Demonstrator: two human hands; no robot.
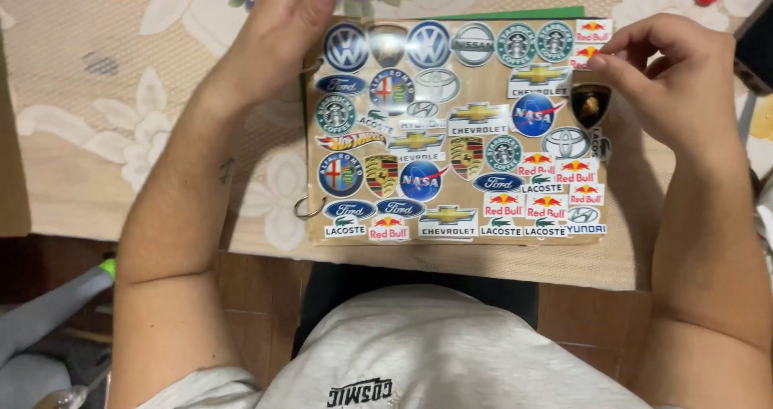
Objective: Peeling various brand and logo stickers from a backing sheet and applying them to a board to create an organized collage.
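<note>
On the flowered tablecloth [97,135], the sticker-covered board [459,240] lies flat, long axis left-right.

The brown card page [456,135] looks like matt cardboard, and the stickers [419,179] on it are glossy paper that catches glare near the frame's top. A metal ring [307,208] shines at its left edge, over a soft, woven floral cloth [121,127] covering the counter.

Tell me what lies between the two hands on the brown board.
Head view: glossy logo stickers cover the brown board between left hand and right hand.
</note>
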